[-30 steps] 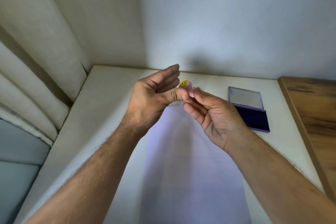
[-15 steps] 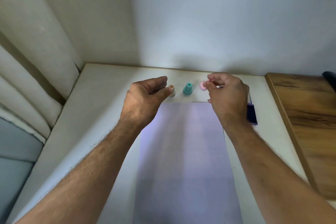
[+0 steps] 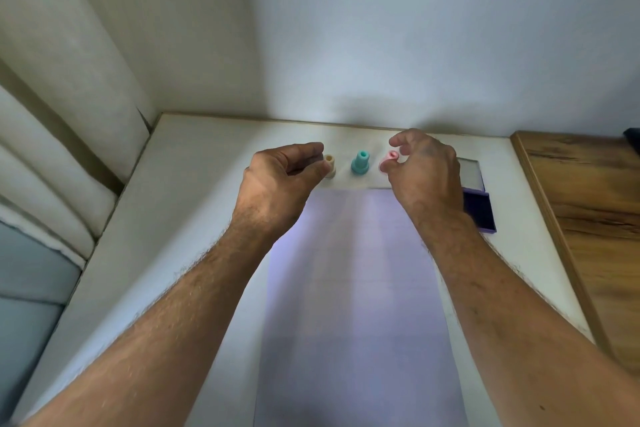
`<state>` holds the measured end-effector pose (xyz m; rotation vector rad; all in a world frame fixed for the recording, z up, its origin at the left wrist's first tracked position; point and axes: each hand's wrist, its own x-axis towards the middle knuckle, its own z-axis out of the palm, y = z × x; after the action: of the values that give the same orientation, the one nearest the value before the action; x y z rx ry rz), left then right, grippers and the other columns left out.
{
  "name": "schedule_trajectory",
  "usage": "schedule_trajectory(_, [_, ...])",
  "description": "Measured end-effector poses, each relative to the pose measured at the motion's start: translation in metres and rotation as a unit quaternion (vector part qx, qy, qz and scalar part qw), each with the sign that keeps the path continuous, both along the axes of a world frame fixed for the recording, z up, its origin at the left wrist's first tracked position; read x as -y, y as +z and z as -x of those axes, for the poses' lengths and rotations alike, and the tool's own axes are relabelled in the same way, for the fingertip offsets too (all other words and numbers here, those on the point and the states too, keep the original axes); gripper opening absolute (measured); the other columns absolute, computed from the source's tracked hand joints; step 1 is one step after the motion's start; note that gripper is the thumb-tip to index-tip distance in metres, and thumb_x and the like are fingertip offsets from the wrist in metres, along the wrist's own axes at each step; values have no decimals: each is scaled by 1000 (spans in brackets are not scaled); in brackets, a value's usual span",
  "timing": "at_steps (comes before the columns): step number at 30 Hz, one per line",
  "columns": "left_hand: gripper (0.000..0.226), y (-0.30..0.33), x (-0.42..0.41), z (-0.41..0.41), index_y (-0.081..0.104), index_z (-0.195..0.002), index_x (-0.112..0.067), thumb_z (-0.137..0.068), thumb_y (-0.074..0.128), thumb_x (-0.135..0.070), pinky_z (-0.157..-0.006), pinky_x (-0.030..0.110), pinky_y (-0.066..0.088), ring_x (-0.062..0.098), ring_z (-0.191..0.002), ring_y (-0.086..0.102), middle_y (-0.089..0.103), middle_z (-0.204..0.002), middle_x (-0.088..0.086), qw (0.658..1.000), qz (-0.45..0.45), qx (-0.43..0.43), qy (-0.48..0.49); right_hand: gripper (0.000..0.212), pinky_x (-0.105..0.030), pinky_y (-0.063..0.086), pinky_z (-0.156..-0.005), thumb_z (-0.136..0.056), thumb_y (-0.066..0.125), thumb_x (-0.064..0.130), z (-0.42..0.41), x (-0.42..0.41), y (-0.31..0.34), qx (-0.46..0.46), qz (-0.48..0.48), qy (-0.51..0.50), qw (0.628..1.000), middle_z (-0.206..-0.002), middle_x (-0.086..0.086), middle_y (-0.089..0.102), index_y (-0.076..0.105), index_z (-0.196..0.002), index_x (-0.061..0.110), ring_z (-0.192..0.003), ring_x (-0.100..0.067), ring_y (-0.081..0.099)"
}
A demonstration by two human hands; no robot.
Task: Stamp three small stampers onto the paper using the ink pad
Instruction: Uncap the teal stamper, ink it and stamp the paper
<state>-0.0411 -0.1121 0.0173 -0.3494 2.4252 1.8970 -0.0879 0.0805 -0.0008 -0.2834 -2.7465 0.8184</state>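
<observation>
Pale plaster wall behind, folded cream curtain [image 3: 52,114] at the left, wood-grain surface [image 3: 588,218] at the right, matte white table [image 3: 194,184] between. Flat on that table, a long sheet of smooth paper [image 3: 353,288], lilac-tinted in this light, unmarked as far as can be seen.

Just beyond the paper's far edge, three small stampers in a row, all upright: beige stamper [image 3: 329,163], teal stamper [image 3: 360,163], pink stamper [image 3: 389,159]. Moulded plastic by the look, each with a wide round base narrowing to a short neck, matte, light.

Right of the row, partly hidden by the right wrist: ink pad [image 3: 479,208], a shallow purple case with a dark inked bed, its lid [image 3: 469,172] folded back and greyish inside.

Left hand [image 3: 280,180]: fingers curled in, thumb tip against the beige stamper; whether pinching it or only touching, cannot tell. Right hand [image 3: 426,170]: loosely spread, forefinger arched above and thumb beside the pink stamper, not clamped on it.

Step in hand, judging by this: the setting-out or the first pick, with no inking or stamping done yet. Next move calls for a firm pinch on one narrow neck, a lift clear of its neighbours, a short carry right to the pad, a level press into the ink, then down square onto the paper. Risk: tipping such light pieces over.
</observation>
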Motion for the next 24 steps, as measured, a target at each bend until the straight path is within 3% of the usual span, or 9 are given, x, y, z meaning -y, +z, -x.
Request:
schedule_trajectory(3, [31, 0, 0, 1, 72, -114, -31, -83, 74, -31, -93, 29, 53, -6, -97, 68, 75, -96, -24, 1000, -2, -1, 2, 28, -25, 47, -77, -83, 70, 18, -4, 3, 5, -55, -19, 21, 998, -110, 0, 66, 68, -110, 25, -86, -17, 60])
schedule_trajectory(6, [32, -1, 1, 1, 72, -113, -31, -82, 75, -29, -87, 25, 54, -9, -94, 67, 75, -92, -26, 1000, -4, -2, 0, 38, -33, 52, -83, -82, 66, 10, -6, 12, 6, -70, -112, 134, 982, -113, 2, 68, 68, -118, 24, -104, -23, 56])
schedule_trajectory(8, [32, -2, 1, 1, 73, -112, -32, -80, 77, -30, -84, 21, 52, -10, -92, 67, 75, -92, -25, 1000, -6, -5, -3, 47, -36, 53, -80, -80, 62, 3, -4, 17, 3, -50, -175, 182, 966, -116, 4, 70, 66, -122, 23, -106, -26, 51])
schedule_trajectory(12, [34, -5, 1, 1, 73, -111, -31, -77, 80, -26, -85, 17, 51, -9, -92, 68, 75, -96, -20, 1000, -21, -8, -5, 41, -34, 50, -76, -85, 58, 1, -1, 21, -4, -28, -192, 169, 966, -104, 3, 74, 69, -118, 24, -100, -24, 48])
schedule_trajectory(15, [43, -5, 3, 0, 72, -114, -28, -76, 81, -11, -90, 19, 52, -6, -94, 69, 75, -99, -17, 999, -33, -10, -15, 30, -32, 50, -83, -89, 62, 9, -9, 20, -2, -51, -115, 129, 984, -102, 0, 72, 71, -114, 23, -102, -21, 51])
schedule_trajectory(17, [48, -4, 3, -2, 71, -115, -28, -74, 83, -7, -89, 17, 53, -6, -94, 68, 74, -102, -17, 999, -31, -18, -17, 27, -26, 50, -88, -89, 66, 15, -20, 22, 7, -49, 15, 74, 996, -103, -1, 65, 71, -112, 29, -97, -16, 60])
schedule_trajectory(20, [52, 0, -1, -6, 71, -115, -34, -72, 84, -10, -87, 18, 53, -3, -97, 67, 72, -106, -18, 999, -19, -30, -12, 24, -9, 48, -86, -84, 73, 15, -44, 28, 18, -36, 225, 29, 973, -101, 7, 72, 74, -106, 26, -96, -2, 65])
schedule_trajectory(22, [53, 3, -7, -10, 70, -116, -35, -71, 85, -9, -86, 22, 54, -1, -97, 69, 72, -108, -16, 999, -30, -27, -25, 24, -12, 47, -94, -83, 75, 13, -64, 30, 22, -1, 302, 17, 953, -103, 12, 73, 75, -104, 24, -107, 0, 63])
schedule_trajectory(24, [53, 4, -12, -15, 70, -116, -34, -72, 84, -8, -84, 24, 54, 2, -91, 72, 72, -109, -13, 998, -39, -17, -51, 24, -20, 50, -94, -83, 75, 14, -79, 28, 21, 36, 340, 2, 940, -104, 11, 74, 75, -104, 25, -106, -3, 65])
